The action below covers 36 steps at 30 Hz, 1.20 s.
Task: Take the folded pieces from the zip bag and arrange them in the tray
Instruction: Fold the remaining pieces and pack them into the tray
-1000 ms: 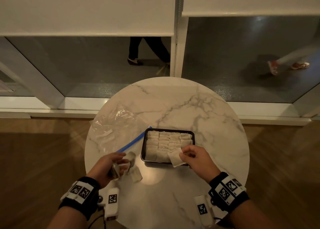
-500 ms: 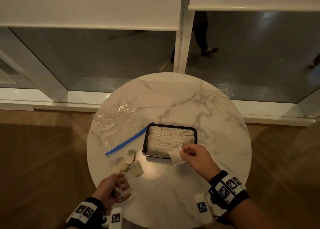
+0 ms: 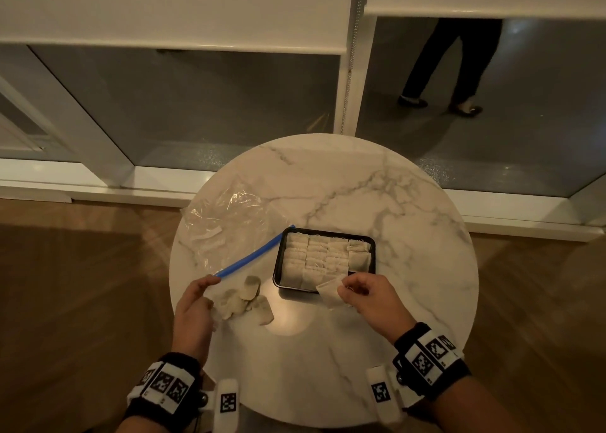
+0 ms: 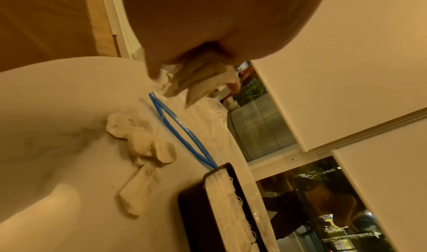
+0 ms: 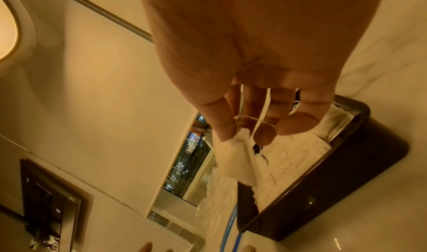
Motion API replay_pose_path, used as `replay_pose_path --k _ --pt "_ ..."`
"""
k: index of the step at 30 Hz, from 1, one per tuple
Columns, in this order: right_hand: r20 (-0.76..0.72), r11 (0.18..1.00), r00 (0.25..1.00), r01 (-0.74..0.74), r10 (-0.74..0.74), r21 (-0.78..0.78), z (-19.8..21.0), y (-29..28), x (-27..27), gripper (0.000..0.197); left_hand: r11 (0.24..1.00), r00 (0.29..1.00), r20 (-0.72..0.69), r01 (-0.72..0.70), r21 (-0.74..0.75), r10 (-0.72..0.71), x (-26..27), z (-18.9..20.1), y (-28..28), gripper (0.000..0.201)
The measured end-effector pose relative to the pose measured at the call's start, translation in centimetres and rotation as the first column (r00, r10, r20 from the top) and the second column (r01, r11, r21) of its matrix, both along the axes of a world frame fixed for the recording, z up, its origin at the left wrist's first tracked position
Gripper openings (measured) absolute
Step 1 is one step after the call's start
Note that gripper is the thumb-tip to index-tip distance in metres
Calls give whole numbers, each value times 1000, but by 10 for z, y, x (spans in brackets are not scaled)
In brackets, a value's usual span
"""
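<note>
A black tray (image 3: pixel 278 263) on the round marble table holds rows of folded white pieces (image 3: pixel 323 255). My right hand (image 3: pixel 346 289) pinches one folded piece (image 3: pixel 329 294) by its corner at the tray's near edge; the right wrist view shows that piece (image 5: pixel 233 159) hanging from thumb and forefinger above the tray (image 5: pixel 335 179). The clear zip bag (image 3: pixel 223 229) with a blue zip (image 3: pixel 252 258) lies left of the tray. My left hand (image 3: pixel 210 293) grips a few crumpled pieces (image 4: pixel 201 75) beside a small loose pile (image 3: pixel 244 299).
The marble table (image 3: pixel 377 189) is small, and both wrists hang near its front edge. Wooden floor lies on either side. Behind the table is a window wall, with a person's legs (image 3: pixel 452 65) outside.
My left hand, drawn back toward me half a second ago, has moved forward to the near end of the blue zip by the loose pile. The right hand still holds its piece at the tray.
</note>
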State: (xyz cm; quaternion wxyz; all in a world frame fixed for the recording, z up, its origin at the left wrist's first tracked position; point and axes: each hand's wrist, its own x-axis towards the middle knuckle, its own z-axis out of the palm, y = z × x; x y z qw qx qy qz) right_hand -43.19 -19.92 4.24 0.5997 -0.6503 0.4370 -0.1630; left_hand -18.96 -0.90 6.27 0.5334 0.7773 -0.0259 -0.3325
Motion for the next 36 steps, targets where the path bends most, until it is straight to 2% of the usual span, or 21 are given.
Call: replay_pose_path --k 3,5,10,15,19,22,25,28,31,36 --pt "35 1000 999 7 -7 7 7 4 -2 18 987 990 -144 -38 -155 15 -9 11 -11 42" --pt "63 998 997 30 -33 48 9 6 -1 13 983 973 -232 -24 -180 -18 -19 14 -21 36" --pt "83 994 996 27 -36 107 14 10 8 8 970 914 -340 172 -171 -222 -56 13 -52 21" --pt "70 998 997 14 -18 57 18 11 11 6 959 928 -291 172 -226 -235 -62 13 -74 22" --pt "91 998 996 8 -14 64 22 11 9 6 932 908 -282 231 -279 -309 -54 19 -79 21" --pt "123 995 992 13 -25 95 23 9 11 5 909 881 -262 331 -255 -395 -52 21 -79 20" --pt "160 991 987 11 -33 134 22 6 16 11 850 811 -271 452 -271 -518 -56 21 -77 24" --pt "143 993 989 5 -22 114 19 1 21 12 785 770 -173 575 -230 -615 -63 17 -76 24" --pt "96 998 995 -9 3 57 13 -2 22 10 814 813 -99 552 -182 -574 -67 8 -77 19" --pt "-7 995 995 -99 99 -21 0 -10 17 6 848 840 -128 509 -149 -527 -71 -3 -76 17"
